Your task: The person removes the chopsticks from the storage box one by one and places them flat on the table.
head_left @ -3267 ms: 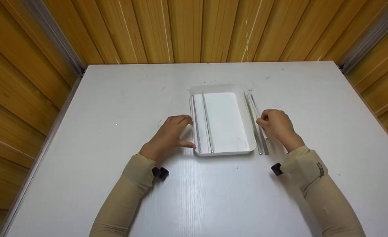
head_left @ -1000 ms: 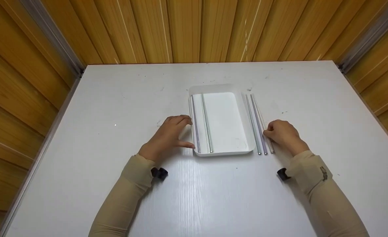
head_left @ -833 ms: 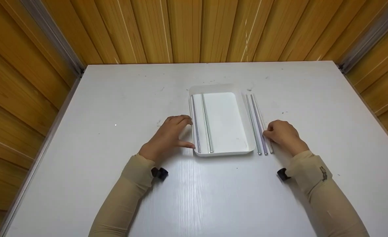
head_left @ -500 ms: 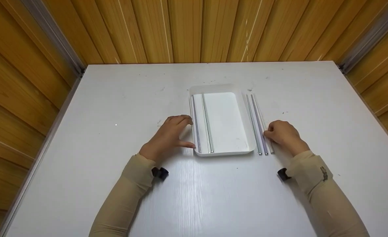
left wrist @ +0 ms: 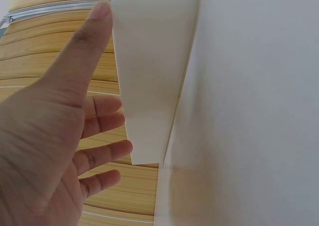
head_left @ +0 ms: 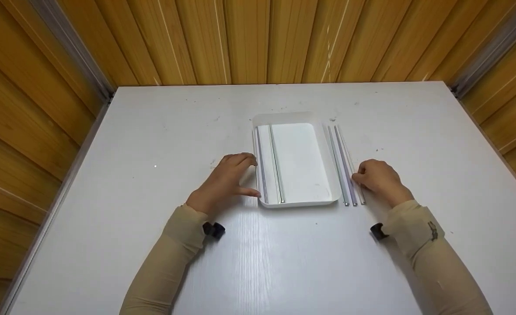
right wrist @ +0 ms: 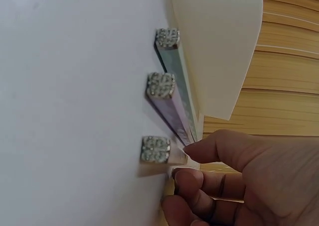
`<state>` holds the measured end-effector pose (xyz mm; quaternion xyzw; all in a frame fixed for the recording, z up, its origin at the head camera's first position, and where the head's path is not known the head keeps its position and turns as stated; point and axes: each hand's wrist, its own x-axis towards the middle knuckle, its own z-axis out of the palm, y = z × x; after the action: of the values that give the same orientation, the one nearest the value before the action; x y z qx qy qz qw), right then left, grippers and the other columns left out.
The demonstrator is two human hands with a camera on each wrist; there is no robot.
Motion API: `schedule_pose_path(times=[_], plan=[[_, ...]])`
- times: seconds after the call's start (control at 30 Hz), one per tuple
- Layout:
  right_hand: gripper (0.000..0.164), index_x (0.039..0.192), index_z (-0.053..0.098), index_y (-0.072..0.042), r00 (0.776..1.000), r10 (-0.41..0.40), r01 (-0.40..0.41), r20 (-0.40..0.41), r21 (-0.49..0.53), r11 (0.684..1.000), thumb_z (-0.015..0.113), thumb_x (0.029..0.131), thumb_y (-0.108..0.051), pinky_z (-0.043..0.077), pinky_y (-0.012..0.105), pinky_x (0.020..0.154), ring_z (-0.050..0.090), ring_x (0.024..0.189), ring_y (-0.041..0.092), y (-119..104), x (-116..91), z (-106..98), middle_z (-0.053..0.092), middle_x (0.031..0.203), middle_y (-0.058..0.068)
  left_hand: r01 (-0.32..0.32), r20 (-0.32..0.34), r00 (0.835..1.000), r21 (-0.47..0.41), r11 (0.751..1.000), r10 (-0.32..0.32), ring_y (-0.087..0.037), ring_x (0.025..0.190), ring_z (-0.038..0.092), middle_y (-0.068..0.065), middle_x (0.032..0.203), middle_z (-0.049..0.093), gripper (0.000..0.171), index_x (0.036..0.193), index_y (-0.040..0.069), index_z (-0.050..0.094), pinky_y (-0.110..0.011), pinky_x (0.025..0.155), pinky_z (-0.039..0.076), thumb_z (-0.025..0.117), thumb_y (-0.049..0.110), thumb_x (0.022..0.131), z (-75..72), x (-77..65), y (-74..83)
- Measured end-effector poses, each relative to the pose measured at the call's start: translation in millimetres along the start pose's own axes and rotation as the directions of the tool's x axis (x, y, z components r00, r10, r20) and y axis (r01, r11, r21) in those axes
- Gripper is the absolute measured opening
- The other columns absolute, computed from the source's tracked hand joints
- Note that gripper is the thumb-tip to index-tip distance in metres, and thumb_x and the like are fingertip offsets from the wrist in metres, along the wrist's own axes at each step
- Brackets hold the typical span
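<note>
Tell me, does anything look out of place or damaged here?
Only dark smudges on the white table, one near the far right corner of the tray, stand out against the plain surface. Nothing appears spilled or broken; the sticks lie nearly parallel.

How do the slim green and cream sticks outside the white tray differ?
The slim green stick is darker than the slim cream stick. The green one lies nearest the white tray, the cream one farthest. The right hand pinches the cream one; the green one is untouched. Both have square, glittery ends.
</note>
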<state>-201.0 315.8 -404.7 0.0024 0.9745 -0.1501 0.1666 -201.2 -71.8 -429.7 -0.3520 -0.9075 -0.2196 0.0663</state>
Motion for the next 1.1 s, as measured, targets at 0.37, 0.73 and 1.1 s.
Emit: schedule_pose_path(times=[0.37, 0.73, 1.1], plan=[[0.028, 0.095, 0.062, 0.001, 0.999, -0.006, 0.007, -0.049, 0.016, 1.000, 0.055, 0.093, -0.025, 0.038, 0.025, 0.055, 0.052, 0.070, 0.020, -9.7, -1.1, -5.3, 0.062, 0.078, 0.009, -0.025, -0.013, 1.000, 0.011, 1.000, 0.025, -0.024, 0.127, 0.051, -0.008, 0.132, 0.057, 0.076, 0.119, 0.005, 0.056, -0.040, 0.112, 0.037, 0.077, 0.054, 0.066, 1.6, -0.9, -1.2], [0.024, 0.091, 0.062, -0.002, 0.991, -0.020, 0.023, -0.133, 0.023, 0.999, 0.054, 0.091, -0.025, 0.040, 0.025, 0.056, 0.052, 0.070, 0.021, -27.2, -3.3, -9.7, 0.063, 0.081, 0.011, -0.023, -0.004, 1.000, 0.015, 1.000, 0.024, -0.025, 0.128, 0.050, -0.008, 0.132, 0.056, 0.074, 0.119, 0.005, 0.056, -0.040, 0.113, 0.036, 0.077, 0.054, 0.067, 0.9, -0.3, -2.0], [0.019, 0.090, 0.059, -0.004, 0.982, -0.064, 0.072, -0.176, 0.036, 0.997, 0.052, 0.090, -0.022, 0.037, 0.024, 0.054, 0.050, 0.068, 0.019, -46.0, -3.9, -18.0, 0.061, 0.080, 0.008, -0.021, -0.003, 1.000, 0.035, 0.999, 0.021, -0.025, 0.128, 0.050, -0.009, 0.133, 0.055, 0.077, 0.121, 0.005, 0.056, -0.042, 0.111, 0.038, 0.077, 0.055, 0.066, 0.3, 0.4, -0.1]])
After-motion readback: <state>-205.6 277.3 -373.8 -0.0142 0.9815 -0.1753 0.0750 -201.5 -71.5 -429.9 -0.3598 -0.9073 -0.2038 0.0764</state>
